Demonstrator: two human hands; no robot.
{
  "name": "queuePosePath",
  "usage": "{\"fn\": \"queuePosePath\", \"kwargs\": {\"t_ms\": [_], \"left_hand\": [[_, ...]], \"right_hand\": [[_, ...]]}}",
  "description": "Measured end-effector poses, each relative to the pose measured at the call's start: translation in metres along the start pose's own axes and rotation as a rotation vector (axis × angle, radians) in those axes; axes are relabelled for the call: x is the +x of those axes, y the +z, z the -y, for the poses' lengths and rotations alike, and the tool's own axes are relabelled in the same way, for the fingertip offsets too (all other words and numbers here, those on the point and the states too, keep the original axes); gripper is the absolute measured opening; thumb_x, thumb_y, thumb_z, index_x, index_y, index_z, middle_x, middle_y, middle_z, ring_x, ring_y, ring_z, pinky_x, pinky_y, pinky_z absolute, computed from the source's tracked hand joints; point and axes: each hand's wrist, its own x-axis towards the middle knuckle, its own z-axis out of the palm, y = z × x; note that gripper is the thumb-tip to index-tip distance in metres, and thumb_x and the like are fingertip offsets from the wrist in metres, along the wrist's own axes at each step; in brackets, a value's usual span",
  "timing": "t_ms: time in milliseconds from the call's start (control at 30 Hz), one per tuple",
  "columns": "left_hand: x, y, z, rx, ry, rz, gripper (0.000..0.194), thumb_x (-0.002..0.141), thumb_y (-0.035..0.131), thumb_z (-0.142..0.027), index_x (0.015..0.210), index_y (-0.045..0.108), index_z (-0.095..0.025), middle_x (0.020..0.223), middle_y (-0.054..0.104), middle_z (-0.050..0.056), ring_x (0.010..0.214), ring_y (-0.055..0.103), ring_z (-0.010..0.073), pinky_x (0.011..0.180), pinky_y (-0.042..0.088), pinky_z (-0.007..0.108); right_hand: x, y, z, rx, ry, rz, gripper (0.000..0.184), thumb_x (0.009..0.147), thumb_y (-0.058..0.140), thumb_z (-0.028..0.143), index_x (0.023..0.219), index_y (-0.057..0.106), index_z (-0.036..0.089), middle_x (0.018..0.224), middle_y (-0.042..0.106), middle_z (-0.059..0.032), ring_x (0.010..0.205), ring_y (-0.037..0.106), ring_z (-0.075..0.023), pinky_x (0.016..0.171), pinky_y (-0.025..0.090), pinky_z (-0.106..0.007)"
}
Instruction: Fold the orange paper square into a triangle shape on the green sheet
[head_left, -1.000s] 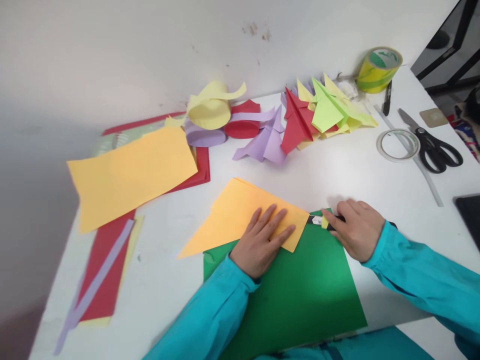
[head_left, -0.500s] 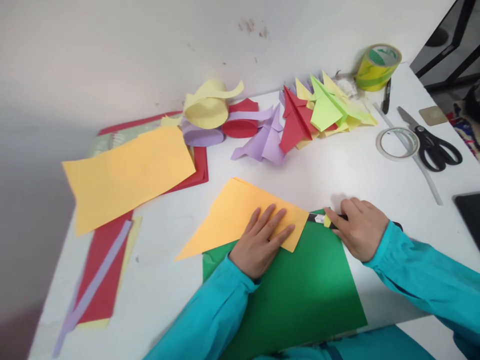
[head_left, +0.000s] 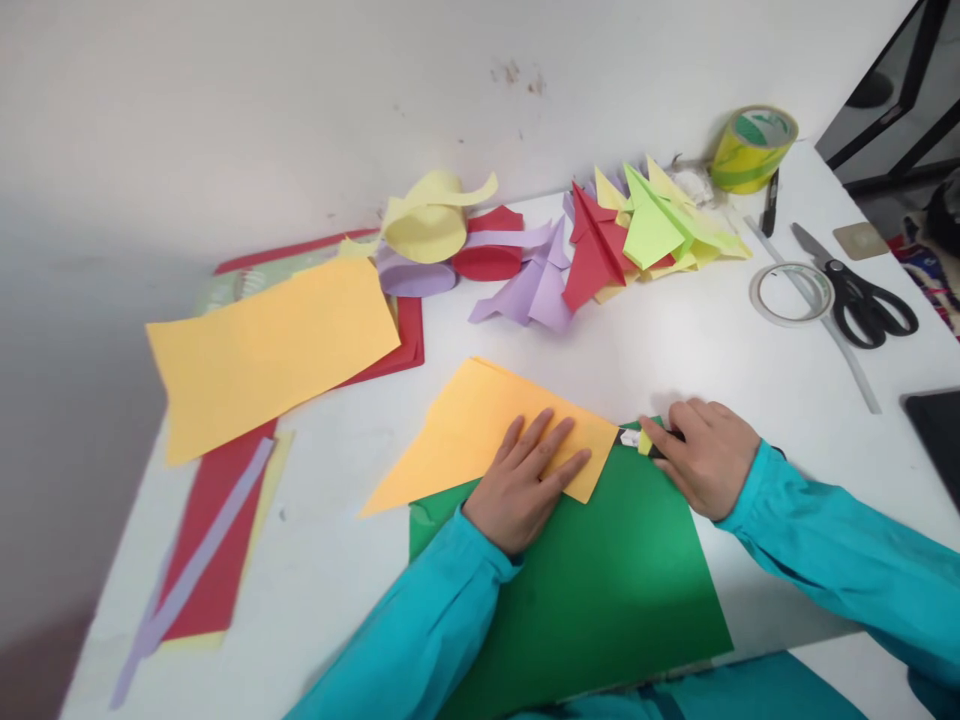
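Observation:
My left hand (head_left: 525,480) lies flat with spread fingers on a folded orange sheet of paper (head_left: 465,430). Part of that sheet rests on a green sheet (head_left: 615,580), part on the white table. A black and yellow utility knife (head_left: 646,442) is gripped in my right hand (head_left: 709,450). Its front end reaches the right corner of the folded orange paper; the blade itself is hidden, apparently inside the fold. My right fingers wrap round the handle, with the index finger stretched along its top.
A larger orange sheet (head_left: 274,355) and red and purple paper strips (head_left: 217,540) lie at left. Paper loops (head_left: 427,225) and folded paper planes (head_left: 592,250) line the wall. Scissors (head_left: 866,300), a thin tape roll (head_left: 791,293) and a wide yellow tape roll (head_left: 754,150) are at right.
My right hand and the knife have shifted slightly left, so the knife sits a little further into the orange paper's corner. My left hand stays flat on the paper. The view has shifted slightly.

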Motion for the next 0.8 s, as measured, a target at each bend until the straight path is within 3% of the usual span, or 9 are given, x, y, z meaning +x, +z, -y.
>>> {"fn": "queuePosePath", "kwargs": {"t_ms": [367,800], "left_hand": [[0.0,-0.004,0.0,0.009,0.009,0.022,0.067,0.088,0.039,-0.008,0.148,0.016,-0.028,0.154,0.021,0.011,0.142,0.012,0.0328,0.109,0.024,0.059],[0.0,-0.002,0.001,0.007,0.018,0.012,0.064,0.088,0.039,-0.009,0.147,0.02,-0.027,0.152,0.026,0.013,0.142,0.013,0.0338,0.108,0.025,0.06]], "right_hand": [[0.0,-0.003,-0.002,-0.007,0.064,0.029,0.036,0.082,0.055,0.032,0.114,0.064,0.017,0.085,0.053,-0.0106,0.08,0.041,-0.0214,0.068,0.027,-0.032],[-0.002,-0.001,-0.006,-0.007,0.026,0.004,0.037,0.082,0.054,0.032,0.113,0.064,0.016,0.081,0.051,-0.0088,0.076,0.04,-0.0204,0.066,0.026,-0.032]]}}
